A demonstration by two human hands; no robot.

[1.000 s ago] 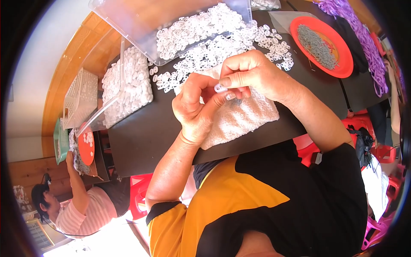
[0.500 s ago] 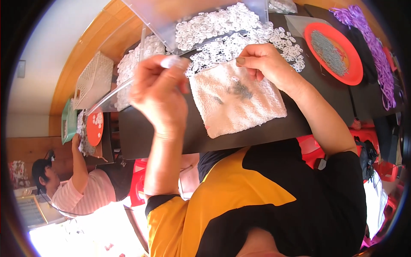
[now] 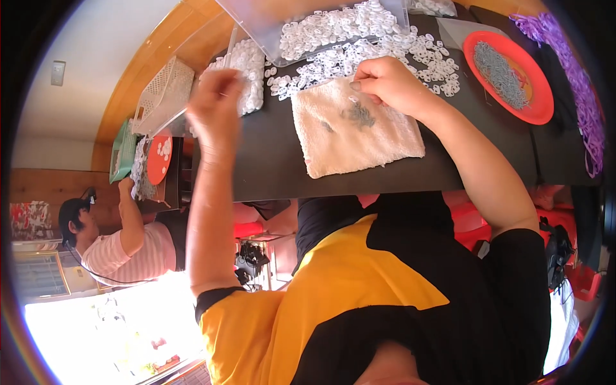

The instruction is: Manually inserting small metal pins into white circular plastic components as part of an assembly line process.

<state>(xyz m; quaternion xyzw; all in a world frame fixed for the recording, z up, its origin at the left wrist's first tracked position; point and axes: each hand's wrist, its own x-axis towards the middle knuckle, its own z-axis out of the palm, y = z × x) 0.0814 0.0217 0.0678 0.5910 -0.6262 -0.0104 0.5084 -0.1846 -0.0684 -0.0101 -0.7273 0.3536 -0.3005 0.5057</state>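
My left hand [image 3: 217, 108] is smeared by motion, raised beside a clear bin of white plastic pieces [image 3: 251, 80] at the left. Its fingers are too blurred to show whether they hold anything. Over the far edge of a pale towel [image 3: 346, 151], my right hand [image 3: 394, 86] has thumb and fingertips pinched together; what lies between them is too small to make out. Dark grey smudges or bits mark the middle of the towel. Small white oval pieces with holes [image 3: 330, 67] are spread on the table just beyond it.
A clear plastic bin [image 3: 273, 45] lies tipped, spilling white pieces. At the right sit a red plate [image 3: 542, 96] of thin grey metal pins and a bundle of purple ribbon [image 3: 574, 83]. Another person [image 3: 128, 247] works at the far left beside an orange plate [image 3: 158, 168].
My left hand has swung left, away from the towel and toward the bin; the white piece seen at its fingertips no longer shows. My right hand keeps its pinch. The view has shifted slightly.
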